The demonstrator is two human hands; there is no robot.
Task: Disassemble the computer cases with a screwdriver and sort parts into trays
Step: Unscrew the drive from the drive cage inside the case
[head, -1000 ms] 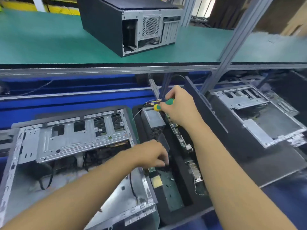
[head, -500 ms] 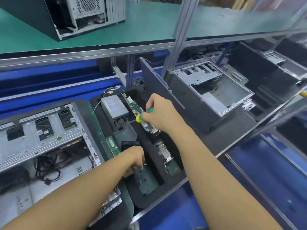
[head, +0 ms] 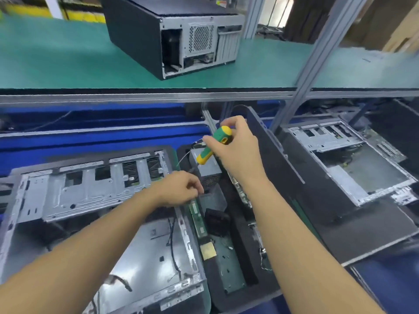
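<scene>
The right hand (head: 235, 152) grips a green-and-yellow screwdriver (head: 215, 143) above the grey power supply (head: 205, 165) at the far end of the black foam tray (head: 240, 252). The left hand (head: 179, 191) curls its fingers at the right rim of the open computer case (head: 90, 191), beside the tray; whether they pinch anything I cannot tell. The sticker (head: 221, 3) on the closed case (head: 136, 35) is too blurred to read.

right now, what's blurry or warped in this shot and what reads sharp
Head view: motion smear softens the top-left and right edges; the screwdriver in the right hand and the closed case on the green shelf read sharpest; the wide-angle lens tilts the shelf post; soft glare on the floor of the open case.
</scene>
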